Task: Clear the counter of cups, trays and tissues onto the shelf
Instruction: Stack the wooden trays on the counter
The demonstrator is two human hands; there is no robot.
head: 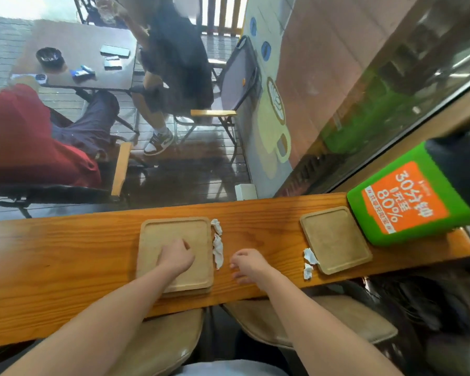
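A square wooden tray (158, 234) lies on the wooden counter (65, 253), stacked on a second tray whose edge shows below it. My left hand (177, 257) rests on this tray with fingers curled, holding nothing. Crumpled white tissues (217, 245) lie along the tray's right edge. My right hand (248, 265) hovers just right of them, fingers apart and empty. Another wooden tray (335, 238) sits further right, with two small tissue scraps (310, 260) at its near left corner.
A green box with an orange label (407, 202) stands at the counter's right end, touching the right tray. A window runs behind the counter; people sit at a table outside. Two padded stools (160, 340) stand under the counter's near edge.
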